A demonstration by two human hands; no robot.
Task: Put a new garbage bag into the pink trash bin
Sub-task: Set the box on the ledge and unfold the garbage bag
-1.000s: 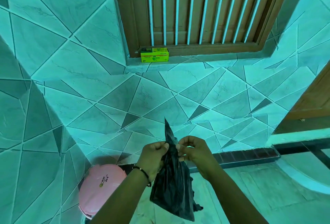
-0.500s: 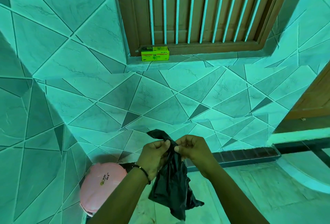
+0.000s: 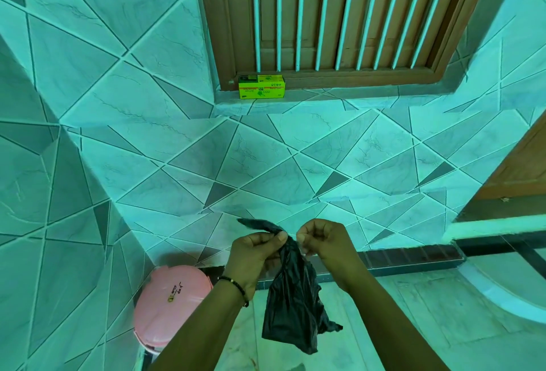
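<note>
A crumpled black garbage bag point(image 3: 295, 305) hangs in front of me, its top pinched between my two hands. My left hand point(image 3: 255, 252) grips the upper edge, with a flap of bag sticking out to the left above its fingers. Just right of it, my right hand point(image 3: 320, 240) pinches the same edge with curled fingers. The pink trash bin point(image 3: 170, 305) stands on the floor in the corner at the lower left, below my left forearm, with its round lid closed.
A green and yellow box point(image 3: 262, 90) sits on the tiled window ledge below the barred wooden window point(image 3: 339, 16). Tiled walls meet in a corner on the left. A wooden door point(image 3: 520, 163) stands at the right above a raised step.
The bag's top tip, which stood upright, has flopped over to the left. Both hands have kept hold of the top edge and drawn slightly apart.
</note>
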